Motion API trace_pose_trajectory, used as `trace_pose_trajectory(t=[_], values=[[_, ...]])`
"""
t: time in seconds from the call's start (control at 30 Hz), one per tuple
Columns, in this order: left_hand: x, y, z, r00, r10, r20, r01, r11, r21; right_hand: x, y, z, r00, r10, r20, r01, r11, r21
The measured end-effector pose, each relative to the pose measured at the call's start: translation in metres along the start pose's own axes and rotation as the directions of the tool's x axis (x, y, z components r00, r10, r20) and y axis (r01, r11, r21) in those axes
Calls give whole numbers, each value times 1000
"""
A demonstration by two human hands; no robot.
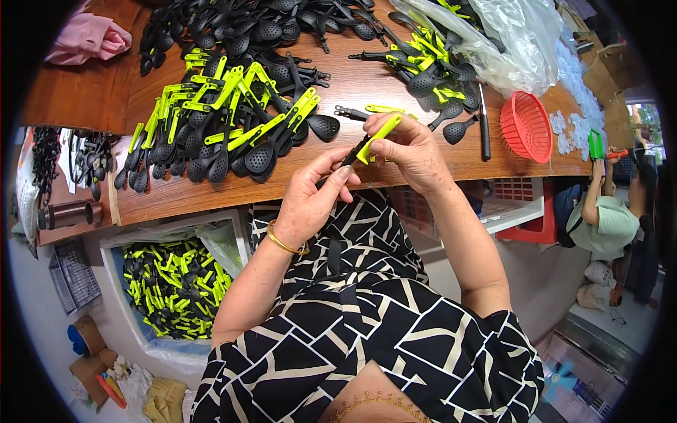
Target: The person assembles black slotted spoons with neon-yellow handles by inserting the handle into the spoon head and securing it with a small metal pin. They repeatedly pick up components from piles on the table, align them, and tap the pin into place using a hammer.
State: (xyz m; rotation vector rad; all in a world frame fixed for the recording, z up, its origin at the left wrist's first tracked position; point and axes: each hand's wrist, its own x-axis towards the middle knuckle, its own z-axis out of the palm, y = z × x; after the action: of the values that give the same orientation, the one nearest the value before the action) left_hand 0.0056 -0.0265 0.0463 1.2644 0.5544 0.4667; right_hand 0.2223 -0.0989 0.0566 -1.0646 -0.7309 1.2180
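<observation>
Centrally, both hands are raised in front of the torso, at the near edge of the bench (451, 161), with the elbows bent and the forearms converging. The left forearm rises from the lower left; a gold bracelet (285, 243) encircles the wrist. The left hand (314, 197) is turned partly palm-up and grasps a black handle (352, 154) between thumb and curled fingers. The right forearm rises from the lower right and slants inward. The right hand (415, 156) pinches a lime-green grip (381, 137) between thumb and forefinger, the thumb lying along its near side. The black handle slopes up and rightward from the left hand to meet the green grip; whether the two parts are fully seated cannot be told. The lower end of the handle is hidden by the left hand.

Just beyond the right hand, a loose green piece (386, 108) lies on the bench. To the left is a heap of green-handled black spoons (230, 88); farther back, a pile of black spoons (271, 29). A red basket (527, 127) stands to the right.
</observation>
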Motion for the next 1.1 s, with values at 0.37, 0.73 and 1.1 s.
trace_pose_trajectory(t=[0.37, 0.73, 1.1], values=[[-1, 2, -2, 1000, 20, 22, -19, 1000, -22, 2, -2, -1, 998, 44, 42, -43, 998, -38], [-16, -13, -4, 994, 113, 1, -112, 989, 101, -23, 24, 23, 997, -24, -79, 25, 1000, 5], [-26, -1, -3, 998, 65, 19, -67, 990, 126, -27, 16, 26, 994, -104, -34, 102, 992, -70]])
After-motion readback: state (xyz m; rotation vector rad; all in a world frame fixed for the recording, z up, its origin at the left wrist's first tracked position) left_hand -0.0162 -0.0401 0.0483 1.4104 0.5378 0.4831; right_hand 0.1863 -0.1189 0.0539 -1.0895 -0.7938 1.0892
